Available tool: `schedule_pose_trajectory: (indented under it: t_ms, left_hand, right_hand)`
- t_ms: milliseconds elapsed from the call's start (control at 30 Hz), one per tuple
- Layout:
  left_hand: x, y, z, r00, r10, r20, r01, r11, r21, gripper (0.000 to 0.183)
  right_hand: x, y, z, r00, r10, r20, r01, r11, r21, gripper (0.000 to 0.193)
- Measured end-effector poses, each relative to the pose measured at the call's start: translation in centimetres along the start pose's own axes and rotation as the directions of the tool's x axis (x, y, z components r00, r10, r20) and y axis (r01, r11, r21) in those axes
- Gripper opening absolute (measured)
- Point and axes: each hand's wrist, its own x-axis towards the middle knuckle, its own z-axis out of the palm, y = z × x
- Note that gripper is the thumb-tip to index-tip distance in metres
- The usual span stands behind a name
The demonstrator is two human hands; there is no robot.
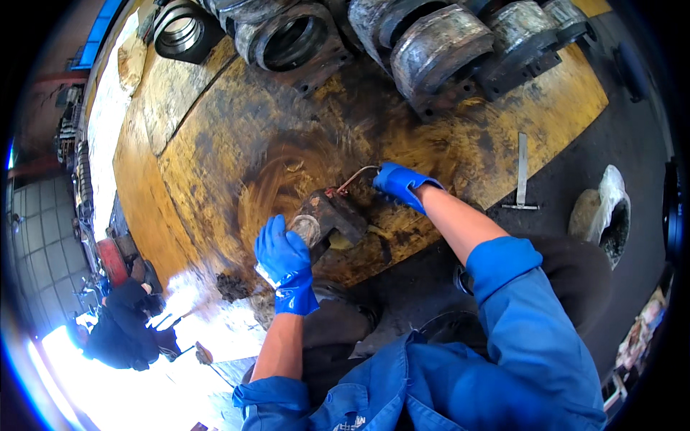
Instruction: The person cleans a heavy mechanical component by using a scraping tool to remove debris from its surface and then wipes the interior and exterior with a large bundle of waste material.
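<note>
A dark, greasy metal block [343, 214] with a lighter round end sits on the stained yellow board in front of me. My left hand [284, 257], in a blue rubber glove, grips the block's round end from the left, its thumb mostly hidden. In a matching glove, my right hand [404, 185] is closed on a thin bent metal rod [356, 177] to the right of the block. The rod's far end meets a reddish patch on top of the block; its exact tip is too small to make out.
Heavy ring-shaped metal housings [442, 50] line the board's far edge. A T-shaped metal tool [522, 172] lies at the right, near a plastic-lined round container [604, 212]. At lower left a person in dark clothing [129, 323] works beside very bright light and smoke.
</note>
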Motion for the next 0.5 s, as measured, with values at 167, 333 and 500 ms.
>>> schedule_pose_trajectory:
  t_ms: [167,333,500]
  left_hand:
    - [0.2,0.1,-0.5,1.0,-0.019,0.022,0.018,1.0,0.004,0.037]
    - [-0.2,-0.4,-0.3,1.0,-0.026,-0.006,0.026,0.999,-0.04,0.037]
    - [0.2,-1.2,-1.9,0.997,-0.072,0.004,0.073,0.997,-0.025,0.036]
  right_hand:
    - [-0.2,-4.0,5.0,0.993,-0.079,-0.086,0.064,0.985,-0.161,0.036]
    - [2.7,-2.4,4.2,0.998,-0.057,-0.01,0.047,0.895,-0.443,0.036]
    - [2.6,-2.3,3.6,0.998,0.024,-0.054,-0.038,0.962,-0.27,0.038]
